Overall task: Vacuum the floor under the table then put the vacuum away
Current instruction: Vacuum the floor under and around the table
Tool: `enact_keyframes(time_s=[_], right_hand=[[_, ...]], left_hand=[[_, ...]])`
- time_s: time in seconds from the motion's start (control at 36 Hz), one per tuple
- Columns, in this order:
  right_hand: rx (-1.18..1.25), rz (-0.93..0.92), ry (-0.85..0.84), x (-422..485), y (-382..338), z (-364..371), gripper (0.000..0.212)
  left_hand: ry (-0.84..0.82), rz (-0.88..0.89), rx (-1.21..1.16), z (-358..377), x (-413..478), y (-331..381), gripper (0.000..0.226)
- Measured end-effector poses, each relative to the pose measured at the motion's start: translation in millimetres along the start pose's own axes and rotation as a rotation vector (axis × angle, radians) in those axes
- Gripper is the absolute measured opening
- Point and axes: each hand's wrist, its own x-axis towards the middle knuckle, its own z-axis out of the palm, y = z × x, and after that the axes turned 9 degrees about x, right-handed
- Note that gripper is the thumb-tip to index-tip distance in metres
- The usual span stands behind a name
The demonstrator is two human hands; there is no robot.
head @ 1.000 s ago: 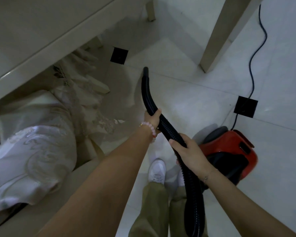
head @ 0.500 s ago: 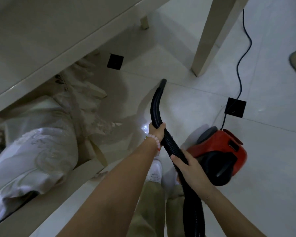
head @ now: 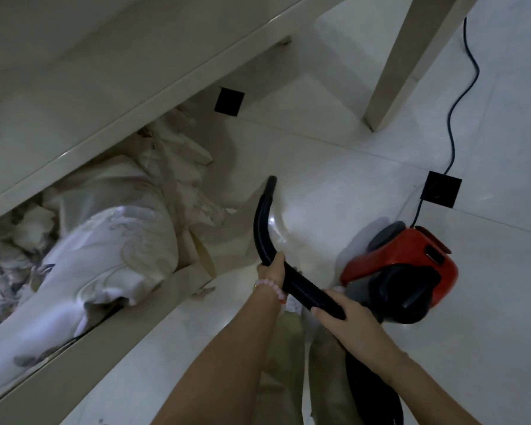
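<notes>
both hands on the vacuum hose, nozzle end low over the tile by the table.

the person's left hand [head: 272, 269] was wrapped around the black hose [head: 292, 282] just behind its curved nozzle end [head: 265, 204]; the right hand [head: 348, 322] was clamped around the ribbed part further back, near the body. a pink bead bracelet [head: 272, 286] sat on the left wrist. nozzle tip pointed away from the person, close to the white tile floor [head: 334, 185]; contact with the floor could not be told. the red vacuum canister [head: 411, 265] stood on the floor just right of the hands, its black cord [head: 460, 96] running off past a table leg [head: 402, 65]. the table edge [head: 141, 93] crossed the upper left, with a box of pale fabric [head: 105, 250] beneath it, left of the nozzle.
</notes>
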Motion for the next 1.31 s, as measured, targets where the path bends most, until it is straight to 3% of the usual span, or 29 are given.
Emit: enact_keyframes(time_s=[0.14, 0.33, 0.47, 0.5, 0.58, 0.67, 0.83, 0.94, 1.22, 1.31], right_hand=[[-0.032, 0.051, -0.076, -8.2, -0.5, -12.9, 0.028], [-0.064, 0.044, -0.105, -13.4, -3.9, -25.3, 0.015], [-0.087, 0.053, -0.102, -15.4, 2.5, -25.8, 0.015], [-0.093, 0.057, -0.104, -15.7, 3.0, -25.5, 0.017], [-0.107, 0.070, -0.123, -15.4, 5.9, -23.7, 0.023], [-0.129, 0.052, -0.136, -14.3, 7.6, -20.8, 0.025], [-0.160, 0.019, -0.146, -8.5, 7.4, -15.0, 0.021], [-0.163, -0.001, -0.147, -2.4, 8.4, -12.6, 0.016], [-0.122, -0.029, -0.064, 8.4, 10.9, -16.8, 0.043], [-0.081, -0.050, -0.042, 7.1, 8.2, -22.8, 0.029]], left_hand=[[0.011, -0.053, -0.029, -13.3, -25.5, -6.0, 0.090], [-0.024, -0.082, -0.056, -7.5, -51.2, -3.8, 0.081], [-0.009, -0.068, 0.003, -3.0, -72.1, 3.2, 0.017], [0.010, -0.070, 0.015, -3.5, -74.1, 3.4, 0.015], [0.056, -0.106, 0.066, -7.3, -71.0, -3.6, 0.054], [0.088, -0.121, 0.102, -11.8, -66.6, -10.5, 0.066], [0.185, -0.131, 0.146, -17.7, -60.9, -2.3, 0.048], [0.175, -0.147, 0.172, -18.9, -57.8, 2.4, 0.051], [0.214, -0.131, 0.069, -12.2, -46.4, 9.8, 0.052], [0.179, -0.133, 0.102, -6.8, -49.2, 18.1, 0.047]])
